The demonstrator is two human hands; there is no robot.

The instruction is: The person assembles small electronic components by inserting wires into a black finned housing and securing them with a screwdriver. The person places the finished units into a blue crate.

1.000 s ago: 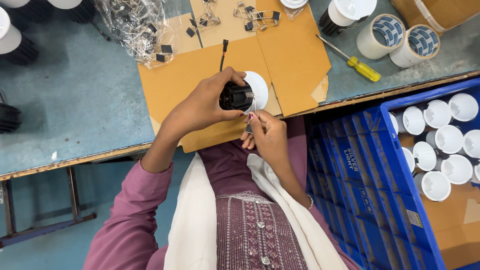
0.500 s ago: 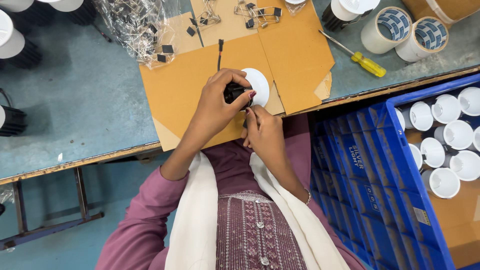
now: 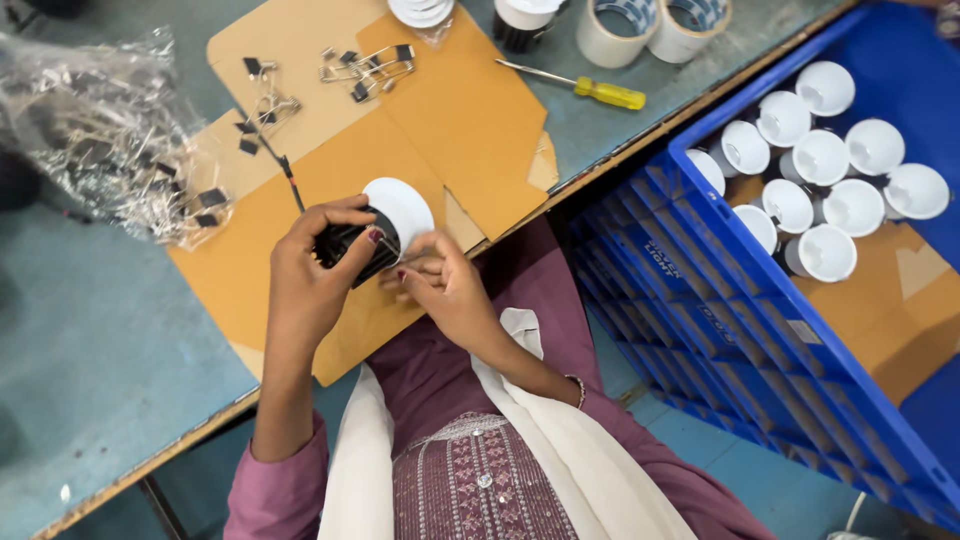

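Observation:
My left hand (image 3: 312,270) grips a small round lamp fitting (image 3: 375,232) with a black ribbed body and a white front rim, held over brown cardboard (image 3: 450,130) at the table's near edge. My right hand (image 3: 440,285) is right beside it, fingertips pinched on a thin metal spring clip at the fitting's side. A black wire (image 3: 285,165) runs up from the fitting across the cardboard.
Loose metal spring clips (image 3: 365,68) lie on the cardboard, more in a clear plastic bag (image 3: 100,130) at left. A yellow-handled screwdriver (image 3: 590,90) and tape rolls (image 3: 655,25) lie beyond. A blue crate (image 3: 760,330) at right holds several white fittings (image 3: 820,160).
The view has shifted left and closer. My hands stay on the fitting, the right fingers still working at its side.

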